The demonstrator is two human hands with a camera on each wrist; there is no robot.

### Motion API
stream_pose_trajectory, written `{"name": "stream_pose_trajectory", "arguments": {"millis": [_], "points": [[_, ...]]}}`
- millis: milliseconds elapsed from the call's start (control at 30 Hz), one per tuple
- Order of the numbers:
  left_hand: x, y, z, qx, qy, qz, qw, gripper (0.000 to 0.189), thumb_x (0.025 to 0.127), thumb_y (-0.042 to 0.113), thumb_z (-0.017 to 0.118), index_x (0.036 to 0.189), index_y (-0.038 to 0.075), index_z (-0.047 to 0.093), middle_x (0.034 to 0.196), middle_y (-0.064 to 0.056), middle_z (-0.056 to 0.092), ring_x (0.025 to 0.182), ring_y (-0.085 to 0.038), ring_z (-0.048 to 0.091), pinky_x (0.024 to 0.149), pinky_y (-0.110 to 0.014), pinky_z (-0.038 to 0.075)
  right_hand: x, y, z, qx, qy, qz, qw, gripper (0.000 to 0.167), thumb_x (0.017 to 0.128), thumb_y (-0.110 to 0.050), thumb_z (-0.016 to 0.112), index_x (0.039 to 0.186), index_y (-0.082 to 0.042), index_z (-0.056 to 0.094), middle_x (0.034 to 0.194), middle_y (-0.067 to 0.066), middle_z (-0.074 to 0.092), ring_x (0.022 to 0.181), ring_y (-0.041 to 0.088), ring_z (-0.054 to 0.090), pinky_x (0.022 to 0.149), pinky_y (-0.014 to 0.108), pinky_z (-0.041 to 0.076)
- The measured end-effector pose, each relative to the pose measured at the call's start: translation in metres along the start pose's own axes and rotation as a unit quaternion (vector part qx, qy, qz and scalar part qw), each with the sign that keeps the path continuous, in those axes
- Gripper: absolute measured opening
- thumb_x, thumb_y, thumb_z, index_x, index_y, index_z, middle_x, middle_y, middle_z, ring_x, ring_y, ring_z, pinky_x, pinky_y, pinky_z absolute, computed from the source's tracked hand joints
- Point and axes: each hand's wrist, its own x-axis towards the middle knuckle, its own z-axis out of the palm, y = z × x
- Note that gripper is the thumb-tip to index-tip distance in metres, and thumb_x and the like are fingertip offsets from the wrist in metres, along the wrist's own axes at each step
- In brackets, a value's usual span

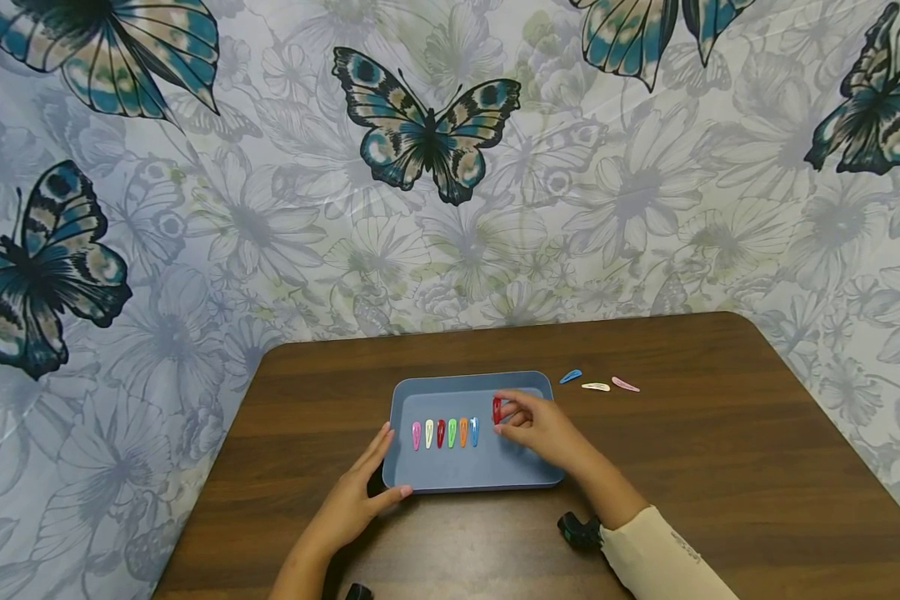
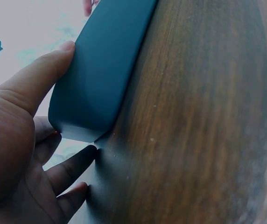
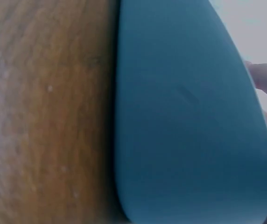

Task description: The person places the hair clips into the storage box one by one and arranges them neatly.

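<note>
A blue tray [image 1: 465, 477] lies on the table, with a row of hair clips in it: pink [image 1: 416, 435], white [image 1: 429, 433], red [image 1: 441, 432], green [image 1: 452, 432], orange [image 1: 463, 432] and blue [image 1: 475, 431]. My right hand [image 1: 542, 427] pinches another red hair clip [image 1: 497, 410] upright over the tray's right part, apart from the row. At the tray's front left corner my left hand [image 1: 356, 500] rests, thumb at the front rim and fingers spread along the left side. In the right wrist view the tray wall [image 3: 189, 121] hides most of the right hand.
Behind the tray's right corner lie three loose hair clips on the table [image 1: 690, 467]: blue [image 1: 571, 376], white [image 1: 596, 387] and pink [image 1: 626, 384]. A patterned butterfly cloth [image 1: 435, 250] hangs behind the table's far edge.
</note>
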Motion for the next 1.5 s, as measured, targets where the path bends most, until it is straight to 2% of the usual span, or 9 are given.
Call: {"name": "stream_pose_trajectory", "arguments": {"millis": [400, 700, 967, 1100, 1300, 1500], "points": [[0.000, 0.000, 0.000, 0.002, 0.002, 0.005, 1.0000, 0.096, 0.086, 0.057, 0.073, 0.163, 0.032, 0.020, 0.172, 0.012, 0.010, 0.157, -0.029, 0.021, 0.119, -0.068, 0.024, 0.004, 0.007, 0.009, -0.025, -0.013, -0.028, 0.9992, 0.052, 0.087, -0.009, 0.079, 0.135, 0.003, 0.061, 0.098, 0.009, 0.067, 0.082, 0.011, 0.062, 0.068, 0.019, 0.054], [0.000, -0.001, 0.000, 0.004, 0.004, 0.003, 1.0000, 0.096, 0.085, 0.057, 0.073, 0.163, 0.033, 0.020, 0.171, 0.015, 0.010, 0.157, -0.028, 0.020, 0.120, -0.067, 0.024, 0.008, 0.007, 0.015, -0.071, -0.014, -0.013, 0.9973, 0.052, 0.085, -0.011, 0.081, 0.133, 0.001, 0.063, 0.094, 0.002, 0.068, 0.081, 0.008, 0.062, 0.071, 0.017, 0.053], [0.000, 0.000, 0.000, 0.003, 0.003, 0.000, 1.0000, 0.096, 0.086, 0.056, 0.074, 0.162, 0.033, 0.020, 0.171, 0.017, 0.010, 0.157, -0.029, 0.020, 0.120, -0.067, 0.024, 0.010, 0.009, 0.021, -0.104, -0.006, 0.011, 0.9945, 0.051, 0.084, -0.012, 0.083, 0.131, -0.003, 0.066, 0.090, 0.000, 0.068, 0.077, 0.009, 0.058, 0.066, 0.019, 0.049], [0.000, 0.000, 0.000, 0.005, 0.003, -0.005, 1.0000, 0.096, 0.086, 0.055, 0.074, 0.162, 0.034, 0.020, 0.170, 0.019, 0.009, 0.157, -0.029, 0.021, 0.120, -0.067, 0.024, 0.009, 0.009, 0.023, -0.107, -0.004, 0.017, 0.9941, 0.049, 0.084, -0.012, 0.082, 0.130, -0.004, 0.067, 0.091, 0.001, 0.069, 0.076, 0.008, 0.057, 0.065, 0.020, 0.048], [-0.001, 0.000, 0.000, 0.000, 0.004, -0.003, 1.0000, 0.095, 0.087, 0.052, 0.075, 0.162, 0.034, 0.020, 0.171, 0.015, 0.010, 0.157, -0.030, 0.021, 0.118, -0.069, 0.024, 0.010, 0.009, 0.025, -0.107, -0.004, 0.014, 0.9942, 0.047, 0.084, -0.011, 0.082, 0.128, -0.003, 0.068, 0.092, 0.004, 0.069, 0.076, 0.008, 0.057, 0.065, 0.019, 0.047], [-0.001, 0.000, 0.000, -0.008, 0.002, 0.005, 1.0000, 0.096, 0.086, 0.057, 0.072, 0.163, 0.033, 0.020, 0.171, 0.014, 0.010, 0.157, -0.029, 0.020, 0.119, -0.069, 0.024, 0.011, 0.011, 0.026, -0.105, -0.003, 0.021, 0.9943, 0.045, 0.083, -0.011, 0.082, 0.126, -0.003, 0.069, 0.091, 0.004, 0.069, 0.075, 0.009, 0.058, 0.064, 0.019, 0.047]]}}
